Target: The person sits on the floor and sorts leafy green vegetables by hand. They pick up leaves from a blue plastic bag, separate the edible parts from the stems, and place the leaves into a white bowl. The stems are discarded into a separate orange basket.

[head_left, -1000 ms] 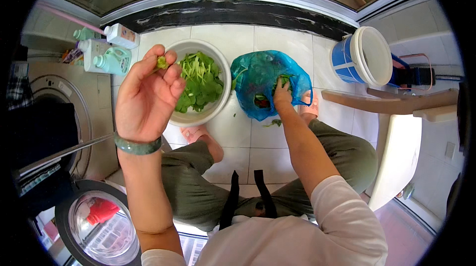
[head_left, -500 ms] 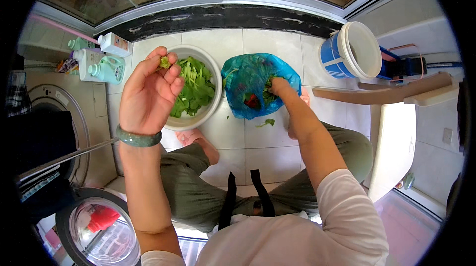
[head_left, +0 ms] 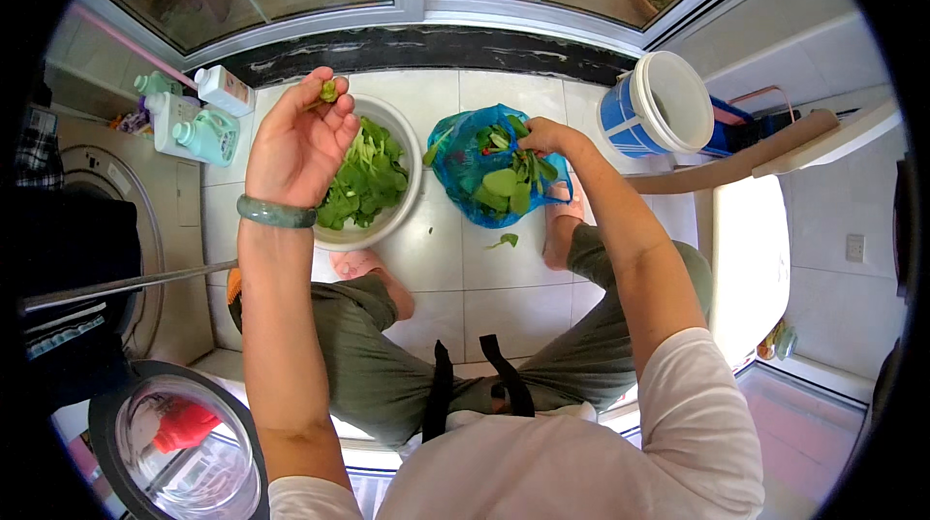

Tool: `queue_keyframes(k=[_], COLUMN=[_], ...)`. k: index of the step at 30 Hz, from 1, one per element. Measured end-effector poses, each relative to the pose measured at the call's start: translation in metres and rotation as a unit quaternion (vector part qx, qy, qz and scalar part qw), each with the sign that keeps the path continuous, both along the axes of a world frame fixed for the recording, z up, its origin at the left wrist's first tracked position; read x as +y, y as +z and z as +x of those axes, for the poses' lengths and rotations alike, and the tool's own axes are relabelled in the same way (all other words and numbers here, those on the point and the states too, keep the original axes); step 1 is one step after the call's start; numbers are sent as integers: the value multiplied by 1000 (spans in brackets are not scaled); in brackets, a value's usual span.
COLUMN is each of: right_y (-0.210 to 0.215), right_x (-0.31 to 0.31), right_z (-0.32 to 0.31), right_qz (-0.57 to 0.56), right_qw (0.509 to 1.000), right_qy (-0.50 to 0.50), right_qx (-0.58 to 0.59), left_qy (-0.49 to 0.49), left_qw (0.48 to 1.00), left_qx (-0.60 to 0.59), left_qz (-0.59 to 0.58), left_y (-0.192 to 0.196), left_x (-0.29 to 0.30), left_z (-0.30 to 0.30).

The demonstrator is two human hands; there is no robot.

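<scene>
My left hand [head_left: 295,144] is raised over the white bowl [head_left: 399,212], pinching a small green stem piece [head_left: 329,91] at its fingertips; a green bangle sits on that wrist. The bowl on the floor holds loose green leaves [head_left: 363,183]. My right hand [head_left: 544,136] grips a bunch of leafy greens [head_left: 511,181] and lifts it out of the blue plastic bag [head_left: 461,166], which lies open on the tiles next to the bowl. One stray leaf [head_left: 503,241] lies on the floor below the bag.
A blue-and-white bucket [head_left: 659,103] stands at the back right, beside a white plastic chair [head_left: 756,229]. Detergent bottles [head_left: 199,127] sit at the left by a washing machine [head_left: 116,229]. A glass door runs along the back.
My right hand has come up out of the blue bag with a bunch of greens. My left hand stays raised with the stem piece.
</scene>
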State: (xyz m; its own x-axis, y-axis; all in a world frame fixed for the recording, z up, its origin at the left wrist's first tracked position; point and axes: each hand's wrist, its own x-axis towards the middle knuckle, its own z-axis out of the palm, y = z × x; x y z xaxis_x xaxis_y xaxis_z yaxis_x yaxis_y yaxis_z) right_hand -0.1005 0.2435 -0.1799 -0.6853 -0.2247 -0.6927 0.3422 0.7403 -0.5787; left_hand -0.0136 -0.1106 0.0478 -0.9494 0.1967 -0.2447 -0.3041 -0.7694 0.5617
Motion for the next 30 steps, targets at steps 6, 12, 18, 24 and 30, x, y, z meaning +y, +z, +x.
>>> queue_keyframes(k=[6, 12, 18, 24, 30], right_y=[36, 39, 32, -2, -67], right_x=[-16, -53, -52, -28, 18], right_z=[5, 3, 10, 37, 63], right_qz=[-86, -213, -116, -142, -137], right_qw=[993, 966, 987, 970, 959], right_qy=[-45, -139, -104, -169, -219], right_qx=[-60, -35, -48, -103, -116], left_qy=[-5, -6, -16, -27, -28], left_qw=[1000, 1000, 1000, 1000, 999], left_qx=[8, 1, 11, 13, 10], left_qz=[4, 0, 1, 6, -14], left_y=[-3, -3, -6, -6, -1], left_x=[-1, 0, -2, -3, 7], left_z=[-1, -2, -3, -2, -4])
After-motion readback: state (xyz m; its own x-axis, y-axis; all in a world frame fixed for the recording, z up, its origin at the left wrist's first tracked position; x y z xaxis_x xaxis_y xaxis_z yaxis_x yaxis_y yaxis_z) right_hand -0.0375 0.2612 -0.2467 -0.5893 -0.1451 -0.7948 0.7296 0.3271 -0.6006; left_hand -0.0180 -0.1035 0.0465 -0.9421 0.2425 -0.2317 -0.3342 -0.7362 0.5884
